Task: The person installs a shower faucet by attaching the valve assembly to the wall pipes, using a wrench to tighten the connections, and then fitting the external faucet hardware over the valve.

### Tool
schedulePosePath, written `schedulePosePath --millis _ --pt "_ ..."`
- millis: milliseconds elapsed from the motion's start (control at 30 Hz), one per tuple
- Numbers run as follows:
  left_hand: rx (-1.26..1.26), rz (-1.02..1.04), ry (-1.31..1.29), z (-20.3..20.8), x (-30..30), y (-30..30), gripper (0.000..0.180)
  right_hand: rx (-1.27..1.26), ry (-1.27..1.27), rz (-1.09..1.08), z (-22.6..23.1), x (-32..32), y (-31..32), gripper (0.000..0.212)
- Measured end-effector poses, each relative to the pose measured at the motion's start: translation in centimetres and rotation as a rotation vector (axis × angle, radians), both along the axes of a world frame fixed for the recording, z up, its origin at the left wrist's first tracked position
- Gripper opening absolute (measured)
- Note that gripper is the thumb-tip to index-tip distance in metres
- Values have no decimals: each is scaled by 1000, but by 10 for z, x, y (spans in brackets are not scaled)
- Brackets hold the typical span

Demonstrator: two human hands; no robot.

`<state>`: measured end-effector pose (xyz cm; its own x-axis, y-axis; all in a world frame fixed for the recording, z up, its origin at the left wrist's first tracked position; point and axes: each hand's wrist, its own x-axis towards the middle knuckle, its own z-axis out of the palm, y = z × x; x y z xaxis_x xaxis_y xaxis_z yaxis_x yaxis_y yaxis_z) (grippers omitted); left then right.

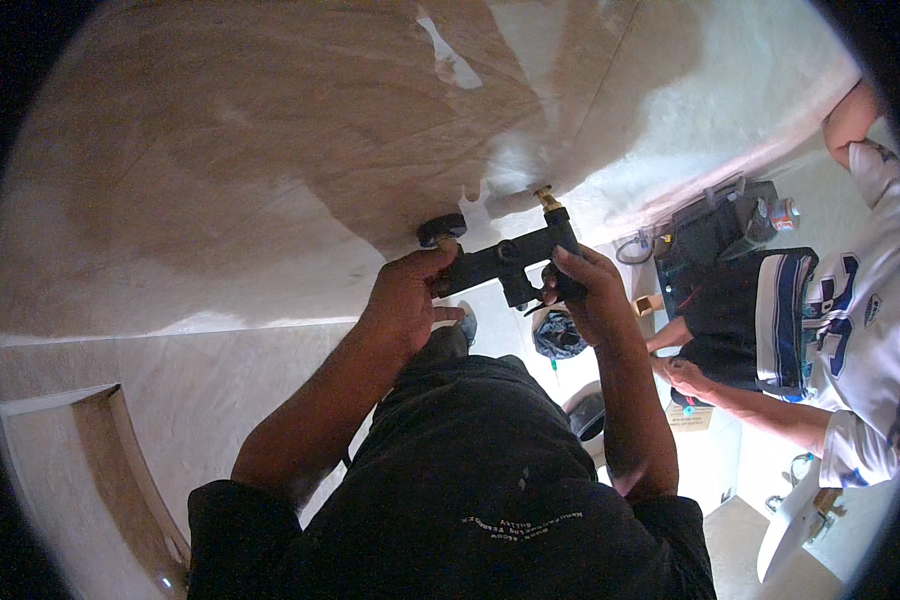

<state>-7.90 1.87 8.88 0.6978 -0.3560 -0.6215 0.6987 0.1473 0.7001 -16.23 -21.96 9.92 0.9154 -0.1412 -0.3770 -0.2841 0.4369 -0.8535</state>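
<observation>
A black tap sits up against the pale wall, held level across the middle of the view. Its right end meets a brass fitting at the wall; its left end lies by a round black cover. Whether either joint is screwed tight, I cannot tell. The left grip is closed around the left end, while the right grip clasps the right end, thumb on top and fingers beneath.

The tap looks stiff and probably rather heavy for its size, with a smooth finish that may slip when wet and scratch easily. Both ends of the bar seem the best places to hold, keeping it balanced.

To the right, a co-worker in a white shirt stands near an open black case and a clear bottle.
</observation>
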Motion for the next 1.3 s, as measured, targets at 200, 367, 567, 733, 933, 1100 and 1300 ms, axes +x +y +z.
schedulePosePath --millis 200,367,567,733,933,1100,1300 --pt "-335 -18 177 6 3 7 37 0 31 -20 6 -1 3 29" --pt "-267 -3 71 7 0 7 41 34 18 -31 5 -3 4 28" --pt "-324 14 170 22 6 0 39 71 17 -34 -5 0 -1 30" --pt "-187 17 81 7 8 -11 38 23 21 -40 -6 4 -6 30" --pt "-337 -23 159 2 24 -12 37 41 37 -28 -11 14 -20 26" --pt "-185 12 85 -2 24 -31 38 72 30 -45 -17 22 -25 26" --pt "-453 -12 217 -11 37 -26 39 60 36 -47 -25 27 -36 28"
